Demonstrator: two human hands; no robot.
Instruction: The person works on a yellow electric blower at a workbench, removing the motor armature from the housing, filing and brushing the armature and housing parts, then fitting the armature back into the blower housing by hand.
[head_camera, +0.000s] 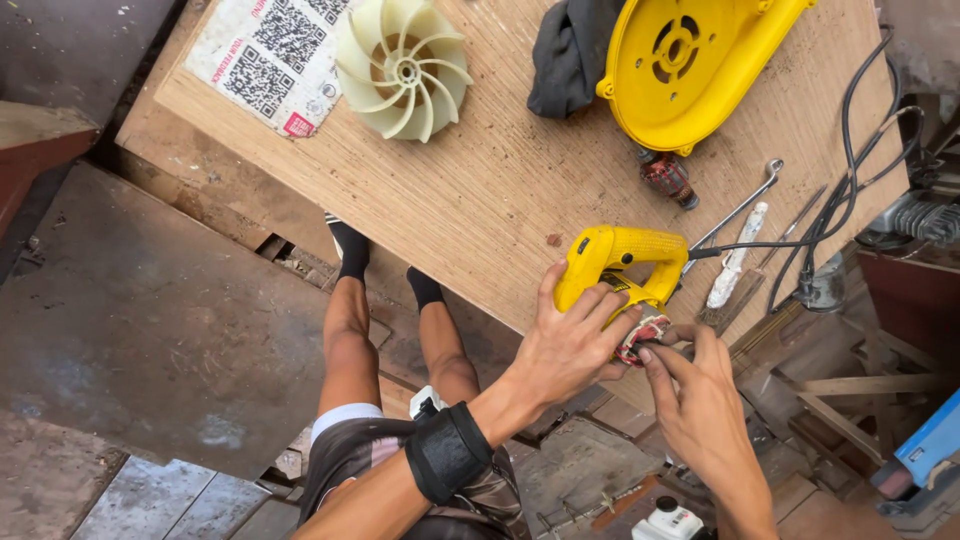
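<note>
While left hand (572, 345) grips yellow tool handle (618, 265), right hand (700, 400) beside, pinching motor part (642, 338)

Bench clutter away from the work

On the plywood board (480, 190): a pale plastic fan wheel (403, 68) at top centre, a yellow housing shell (690, 65) at upper right with a dark cloth (565, 50) beside it, a red-handled screwdriver (668, 178) and a wrench (740, 208) below.

yellow motor housing (615, 265) | lying at board edge, lower right of centre | red-and-dark part (640, 340), possibly an armature, showing beneath
</note>
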